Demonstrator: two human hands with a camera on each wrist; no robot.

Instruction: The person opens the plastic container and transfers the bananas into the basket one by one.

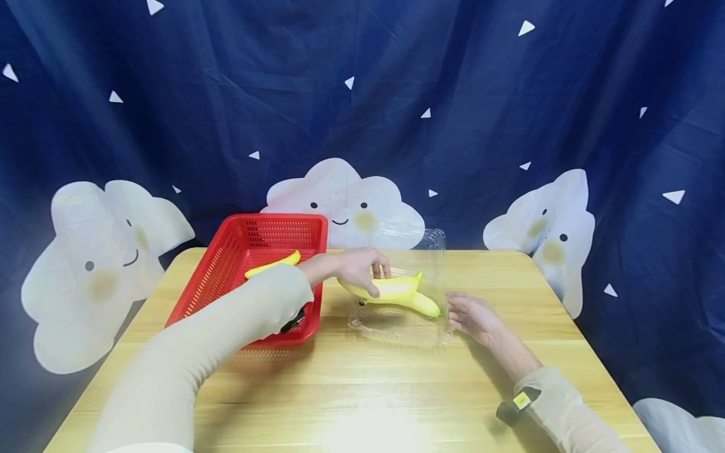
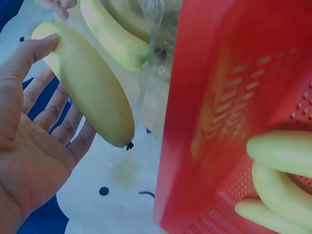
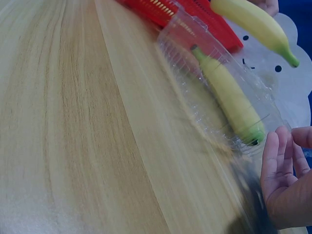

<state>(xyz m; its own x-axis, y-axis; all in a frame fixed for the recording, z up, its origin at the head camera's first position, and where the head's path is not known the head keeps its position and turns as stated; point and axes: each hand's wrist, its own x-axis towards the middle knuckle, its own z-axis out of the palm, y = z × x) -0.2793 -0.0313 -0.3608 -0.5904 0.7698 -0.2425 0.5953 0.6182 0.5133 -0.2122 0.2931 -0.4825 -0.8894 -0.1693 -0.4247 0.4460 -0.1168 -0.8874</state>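
My left hand [image 1: 358, 269] holds a yellow banana [image 1: 391, 289] between thumb and fingers, above a clear plastic clamshell box [image 1: 396, 332]. In the left wrist view, the thumb lies on one side of this banana [image 2: 92, 90], with the fingers behind it. Inside the box lies a second banana [image 3: 231, 97], its green end toward my right hand [image 3: 287, 187]. At the box's right edge, the right hand [image 1: 476, 318] has its fingers loosely extended, touching or very close to the thin wall. The box's lid [image 1: 433, 248] stands raised at the back.
Left of the box stands a red perforated basket [image 1: 195, 283] with several bananas [image 2: 282, 195] inside. My left forearm crosses over its near side. The wooden table [image 1: 294, 396] ends at a dark blue curtain [image 1: 476, 151] with cloud prints.
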